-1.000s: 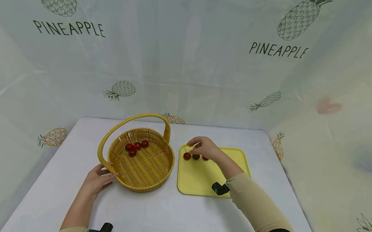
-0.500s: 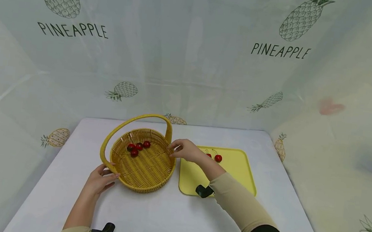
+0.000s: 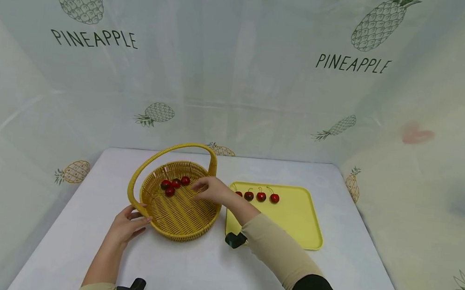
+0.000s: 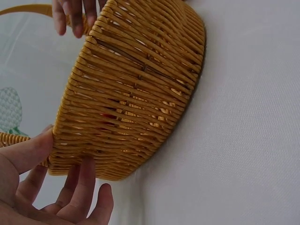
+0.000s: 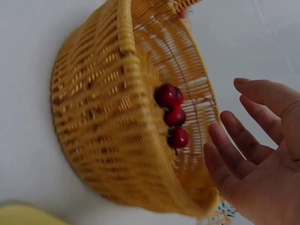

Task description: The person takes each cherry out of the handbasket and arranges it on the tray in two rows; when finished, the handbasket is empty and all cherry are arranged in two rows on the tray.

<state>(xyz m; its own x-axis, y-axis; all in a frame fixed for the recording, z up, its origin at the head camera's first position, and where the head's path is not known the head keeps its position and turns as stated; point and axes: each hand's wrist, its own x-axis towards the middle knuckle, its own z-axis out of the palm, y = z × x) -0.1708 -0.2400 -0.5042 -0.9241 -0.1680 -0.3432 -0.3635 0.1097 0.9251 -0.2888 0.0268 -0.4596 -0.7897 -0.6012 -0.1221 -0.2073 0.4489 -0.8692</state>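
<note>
We count one yellow wicker basket point(image 3: 179, 219) with one arched handle point(image 3: 192, 145), one yellow tray point(image 3: 288, 220) to its right, and eight cherries in sight: four basket cherries point(image 3: 176, 183), bunched toward the far side of the weave, and four tray cherries point(image 3: 261, 197) in a row near the far edge. Basket and tray stand near each other on one white table point(image 3: 203, 273). Of the two hands, the left hand point(image 3: 126, 223) grips the basket by the near foot of the handle, thumb at the rim and fingers against the outer wall. The right hand point(image 3: 213, 191) is over the basket's right half, its fingers loosely bent and apart, and in the right wrist view we see nothing between them. The leftmost tray cherry is partly covered by the right arm, which also hides part of the tray's left side. Through the wall, the left wrist view gives us only specks of red. In the right wrist view the basket is blurred and the tray is cut down to a corner. Both sleeves point(image 3: 283, 248) run out of the head view's bottom edge
</note>
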